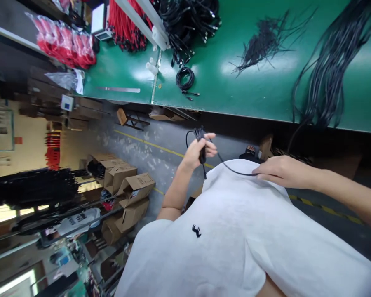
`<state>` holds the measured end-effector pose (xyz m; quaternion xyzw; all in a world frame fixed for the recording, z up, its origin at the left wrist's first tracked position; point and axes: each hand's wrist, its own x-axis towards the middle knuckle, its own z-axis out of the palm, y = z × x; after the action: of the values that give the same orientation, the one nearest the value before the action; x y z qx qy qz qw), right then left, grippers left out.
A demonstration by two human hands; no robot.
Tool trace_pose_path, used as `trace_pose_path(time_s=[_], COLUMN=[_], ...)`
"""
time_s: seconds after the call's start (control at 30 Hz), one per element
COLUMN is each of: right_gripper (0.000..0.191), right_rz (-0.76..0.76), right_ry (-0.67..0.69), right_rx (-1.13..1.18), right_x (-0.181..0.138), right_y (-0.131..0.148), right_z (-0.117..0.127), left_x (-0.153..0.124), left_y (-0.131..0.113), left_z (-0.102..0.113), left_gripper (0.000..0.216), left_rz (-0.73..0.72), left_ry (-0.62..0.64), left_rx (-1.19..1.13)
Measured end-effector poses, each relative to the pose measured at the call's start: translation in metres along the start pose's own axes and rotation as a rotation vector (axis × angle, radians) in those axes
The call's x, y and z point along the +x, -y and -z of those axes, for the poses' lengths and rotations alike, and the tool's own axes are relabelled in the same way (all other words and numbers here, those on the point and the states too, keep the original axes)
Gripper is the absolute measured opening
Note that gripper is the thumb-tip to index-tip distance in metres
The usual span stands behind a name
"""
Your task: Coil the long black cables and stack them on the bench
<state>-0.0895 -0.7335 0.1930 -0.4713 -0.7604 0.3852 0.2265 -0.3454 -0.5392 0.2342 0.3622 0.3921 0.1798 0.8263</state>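
Black cable (pixel 203 153) is bunched in a small coil inside my left hand (pixel 195 153), whose thumb and fingers close round it. A short end of it hangs below that hand. From the coil a single length sags across to my right hand (pixel 276 171), which pinches it between thumb and fingertips in front of the white shirt. Beyond my right hand, a black strand rises toward a long bundle of black cables (pixel 327 78) draped at the table's front edge. Both hands are in the air, short of the table.
On the green table (pixel 228 97) lie a coiled black cable (pixel 185 79), a heap of thin black ties (pixel 262 43), black cables with plugs (pixel 188 24), red cables (pixel 123 24) and a metal ruler (pixel 120 89). Cardboard boxes (pixel 136 185) stand on the floor at left.
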Motion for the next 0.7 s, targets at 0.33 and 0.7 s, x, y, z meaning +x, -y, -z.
trace_pose_path(time_s=[0.33,0.7], right_gripper=[0.043,0.031], right_rz=[-0.275,-0.215], right_ry=[-0.195,-0.038], right_rx=[0.157,-0.192], right_x=[0.032,-0.033], right_y=[-0.053,-0.038], right_z=[0.070,0.022], left_x=[-0.029,-0.021], left_y=[0.021,-0.023], left_z=[-0.016,0.012], left_gripper=[0.041,0.038], left_rz=[0.262,-0.069], left_ry=[0.407,-0.090], left_rx=[0.031,-0.053])
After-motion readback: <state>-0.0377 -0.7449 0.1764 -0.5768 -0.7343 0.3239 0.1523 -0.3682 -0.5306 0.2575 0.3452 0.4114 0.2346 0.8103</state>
